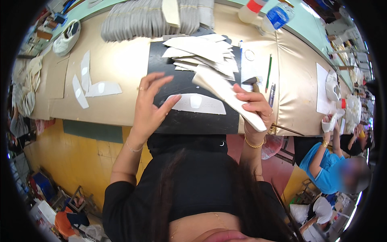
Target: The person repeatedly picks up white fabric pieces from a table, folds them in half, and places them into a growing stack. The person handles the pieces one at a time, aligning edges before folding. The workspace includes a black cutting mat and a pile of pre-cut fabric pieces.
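Note:
My right hand [256, 105] grips a long white panel [219, 89], thick enough that it may be several layers. It is tilted above the black mat [157, 60], and its far end is slightly blurred. My left hand [150, 99] is raised over the mat's left edge, thumb and fingers apart, with nothing in it. Just right of that thumb, a flat white curved piece [211, 105] with a pale oval patch lies on the mat. Behind it is a loose pile of white cut panels [197, 48].
Bundled grey-white pieces [133, 22] line the back. Three patched pieces [105, 88] and a white shoe [67, 38] lie left. To the right are a hammer [250, 80], a green pencil [269, 72] and two bottles [278, 17]. A co-worker in blue [320, 161] works farther right.

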`<state>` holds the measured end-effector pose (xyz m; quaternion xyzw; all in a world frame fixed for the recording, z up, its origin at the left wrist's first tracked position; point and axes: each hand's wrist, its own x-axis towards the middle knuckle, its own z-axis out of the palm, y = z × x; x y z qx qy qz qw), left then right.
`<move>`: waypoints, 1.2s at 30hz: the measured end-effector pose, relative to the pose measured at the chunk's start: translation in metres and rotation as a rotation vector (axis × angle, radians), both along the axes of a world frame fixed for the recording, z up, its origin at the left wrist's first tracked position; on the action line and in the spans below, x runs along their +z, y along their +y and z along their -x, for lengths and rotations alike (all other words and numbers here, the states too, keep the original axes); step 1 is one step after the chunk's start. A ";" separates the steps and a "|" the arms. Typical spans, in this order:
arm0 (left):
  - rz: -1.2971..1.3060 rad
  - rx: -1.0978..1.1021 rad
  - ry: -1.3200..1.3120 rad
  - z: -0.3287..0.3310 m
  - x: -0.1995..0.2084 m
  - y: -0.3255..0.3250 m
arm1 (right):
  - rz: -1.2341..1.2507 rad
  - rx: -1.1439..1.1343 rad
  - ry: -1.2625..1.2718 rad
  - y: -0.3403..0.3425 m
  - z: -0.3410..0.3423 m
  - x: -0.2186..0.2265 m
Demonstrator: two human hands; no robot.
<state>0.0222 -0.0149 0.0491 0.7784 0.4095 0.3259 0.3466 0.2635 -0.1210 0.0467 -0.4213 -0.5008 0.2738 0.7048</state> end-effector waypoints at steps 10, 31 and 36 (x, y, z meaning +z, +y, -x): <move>0.558 -0.511 -0.356 -0.002 0.049 0.029 | 0.040 0.286 0.555 0.004 0.011 -0.002; 0.477 -0.312 -0.246 -0.024 0.048 0.006 | -0.032 -0.215 -1.014 0.022 0.028 0.032; 0.682 -0.220 -0.319 -0.012 0.046 0.014 | -0.020 0.085 -0.535 0.017 0.014 0.034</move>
